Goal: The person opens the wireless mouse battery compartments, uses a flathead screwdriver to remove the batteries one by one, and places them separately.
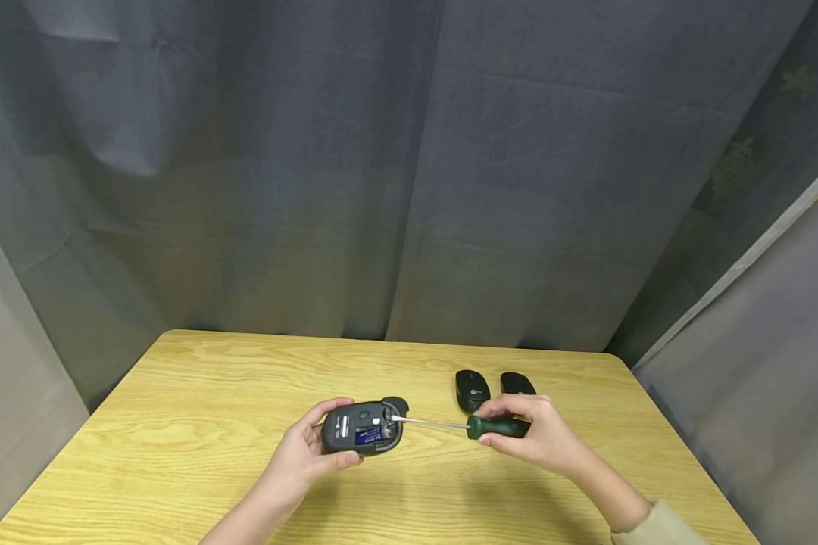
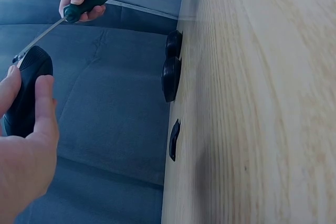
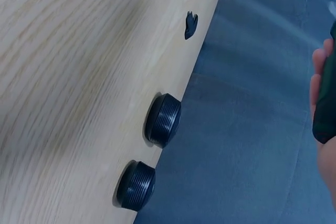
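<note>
My left hand grips a black computer mouse by its edges, underside up. A dark blue battery shows in the uncovered compartment of the mouse. In my right hand I hold a screwdriver by its dark green handle. Its metal shaft points left, and the tip lies at the end of the mouse beside the battery compartment; whether it touches cannot be told. The left wrist view shows the screwdriver slanting down to the end of the mouse, which fingers and thumb hold.
Two more black mice, one nearer and one further right, stand on the wooden table beyond my right hand. A small black cover-like piece lies on the table, partly behind the held mouse. Grey curtains enclose the table.
</note>
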Motion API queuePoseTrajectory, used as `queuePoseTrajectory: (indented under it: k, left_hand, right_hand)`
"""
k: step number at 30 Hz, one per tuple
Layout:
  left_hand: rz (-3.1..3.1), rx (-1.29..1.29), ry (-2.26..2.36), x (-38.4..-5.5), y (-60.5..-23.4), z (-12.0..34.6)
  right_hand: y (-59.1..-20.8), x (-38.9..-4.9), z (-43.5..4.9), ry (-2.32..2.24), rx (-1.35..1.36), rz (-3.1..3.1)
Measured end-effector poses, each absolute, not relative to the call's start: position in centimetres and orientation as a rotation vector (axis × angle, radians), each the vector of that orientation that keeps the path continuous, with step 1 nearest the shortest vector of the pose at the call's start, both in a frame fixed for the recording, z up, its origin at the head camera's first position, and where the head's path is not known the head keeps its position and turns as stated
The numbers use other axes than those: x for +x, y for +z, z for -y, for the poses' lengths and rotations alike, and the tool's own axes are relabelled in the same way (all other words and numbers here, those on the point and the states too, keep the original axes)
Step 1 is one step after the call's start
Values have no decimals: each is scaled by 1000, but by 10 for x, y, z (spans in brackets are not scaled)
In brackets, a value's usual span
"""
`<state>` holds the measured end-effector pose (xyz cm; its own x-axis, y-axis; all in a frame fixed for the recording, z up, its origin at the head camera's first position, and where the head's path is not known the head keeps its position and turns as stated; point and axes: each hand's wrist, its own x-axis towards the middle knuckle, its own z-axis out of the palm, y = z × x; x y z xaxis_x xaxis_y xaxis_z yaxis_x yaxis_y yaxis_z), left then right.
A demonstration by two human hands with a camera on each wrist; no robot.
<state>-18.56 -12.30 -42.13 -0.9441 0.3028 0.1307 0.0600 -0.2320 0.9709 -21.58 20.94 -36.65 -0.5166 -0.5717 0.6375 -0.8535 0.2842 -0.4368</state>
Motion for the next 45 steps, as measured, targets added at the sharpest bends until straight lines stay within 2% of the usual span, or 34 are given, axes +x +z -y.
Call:
queuePoseTrajectory:
  k: [6,19,45]
  left_hand:
    - [-1855,414,2310,-185,-421,124]
    - [-1959,339,2255,-183,-417,126]
    - [-2031,285,2207,-185,-419,135]
  right_hand:
    - [-361,-215,-212,1074,1233,2195]
    - [-410,-248,-249,961,969,2402]
    - [-446,-270,-300,732,748,2831]
